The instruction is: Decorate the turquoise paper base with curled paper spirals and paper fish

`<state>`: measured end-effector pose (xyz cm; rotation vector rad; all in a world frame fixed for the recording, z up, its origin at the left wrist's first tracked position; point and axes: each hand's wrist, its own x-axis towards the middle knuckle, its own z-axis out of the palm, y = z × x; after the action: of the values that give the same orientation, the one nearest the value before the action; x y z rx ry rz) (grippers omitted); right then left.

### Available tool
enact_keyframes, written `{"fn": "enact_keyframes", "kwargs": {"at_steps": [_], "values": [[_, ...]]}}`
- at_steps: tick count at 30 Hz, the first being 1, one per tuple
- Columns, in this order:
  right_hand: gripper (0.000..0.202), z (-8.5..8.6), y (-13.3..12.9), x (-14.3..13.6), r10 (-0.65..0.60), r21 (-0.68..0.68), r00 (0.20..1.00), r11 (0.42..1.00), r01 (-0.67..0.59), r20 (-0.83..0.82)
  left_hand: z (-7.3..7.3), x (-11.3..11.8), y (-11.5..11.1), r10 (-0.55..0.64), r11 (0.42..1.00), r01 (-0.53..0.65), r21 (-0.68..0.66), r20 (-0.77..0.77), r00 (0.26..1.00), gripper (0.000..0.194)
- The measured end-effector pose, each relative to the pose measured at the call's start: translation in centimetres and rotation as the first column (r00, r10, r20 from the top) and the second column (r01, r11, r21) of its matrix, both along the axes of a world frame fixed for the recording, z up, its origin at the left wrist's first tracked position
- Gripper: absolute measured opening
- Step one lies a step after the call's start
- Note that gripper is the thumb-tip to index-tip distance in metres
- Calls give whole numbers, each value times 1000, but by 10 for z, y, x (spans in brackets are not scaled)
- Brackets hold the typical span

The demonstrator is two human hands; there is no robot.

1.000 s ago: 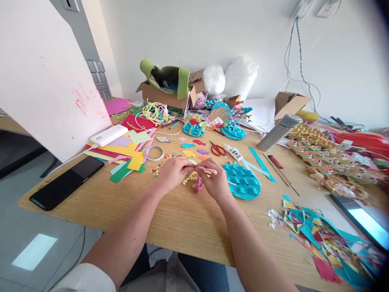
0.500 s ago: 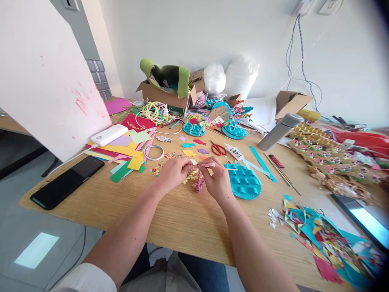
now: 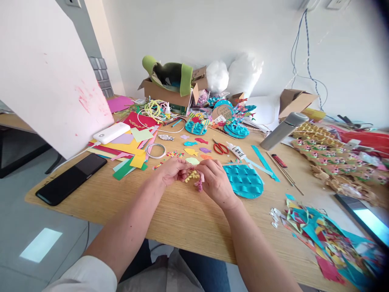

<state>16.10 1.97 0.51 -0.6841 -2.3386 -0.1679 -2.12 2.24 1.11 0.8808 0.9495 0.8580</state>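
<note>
My left hand is closed in a pinch above the middle of the table, its fingertips close to those of the other hand. What it pinches is too small to make out. My right hand has its fingers closed on a pale pink paper strip, mostly hidden by the fingers. Just below and between the hands are a curly yellow paper piece and a curly purple paper piece. A blue woven paper oval lies beside my right hand. Beyond my fingertips are a pale green fish cutout and a yellow fish cutout.
Red-handled scissors and a glue tube lie past my right hand. A grey flask stands further right, near paper scraps. At left are a black phone, a white power bank and coloured paper.
My right hand has turned and its fingers have curled inward; the pink strip, stretched across the fingers before, now hangs down between them. My left hand has barely moved. The view has shifted slightly.
</note>
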Motion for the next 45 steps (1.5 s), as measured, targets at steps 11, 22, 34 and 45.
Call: {"fn": "enact_keyframes", "kwargs": {"at_steps": [11, 22, 34, 45], "values": [[22, -2, 2, 1, -40, -52, 992, 998, 34, -121, 2, -3, -1, -40, 978, 58, 200, -93, 995, 36], [8, -4, 3, -5, -100, -216, 920, 976, 17, -380, -2, 8, -7, 477, 588, 256, 767, -585, 657, 20], [16, -2, 0, -5, -77, -98, 943, 994, 47, -324, 1, 11, -6, 406, 755, 93, 649, -573, 712, 20], [31, -2, -2, -5, 3, 107, 997, 994, 5, -77, 11, 2, -3, 108, 994, -109, -9, -79, 991, 19]]}}
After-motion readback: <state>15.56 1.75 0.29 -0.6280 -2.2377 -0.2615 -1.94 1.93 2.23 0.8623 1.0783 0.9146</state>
